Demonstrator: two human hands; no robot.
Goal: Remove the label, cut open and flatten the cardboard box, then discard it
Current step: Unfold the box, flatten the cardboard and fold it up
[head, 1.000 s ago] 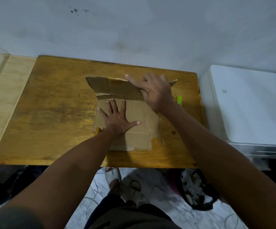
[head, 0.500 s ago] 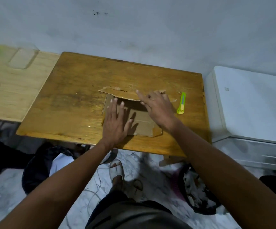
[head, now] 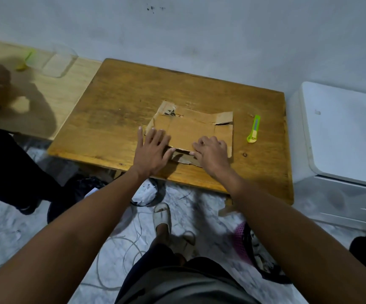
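flattened box pinned at the near edge, both hands on

pale wall behind, and below it the wooden surface [head: 116, 110] carries everything. going left to right: left hand [head: 153, 150] lies flat, fingers spread and straight, pressing the left end of the cardboard box [head: 191, 130]. the box is opened out and lying low near the front edge, long axis running left to right, a torn lower layer poking out toward the person. right hand [head: 210, 151] sits on the near right part, fingers curled, grip looking like a pinch on the front flap edge, though the contact is partly hidden. further right, well apart, the green utility knife [head: 253, 129] lies untouched. lifting it off looks next, and the right hand is better placed.
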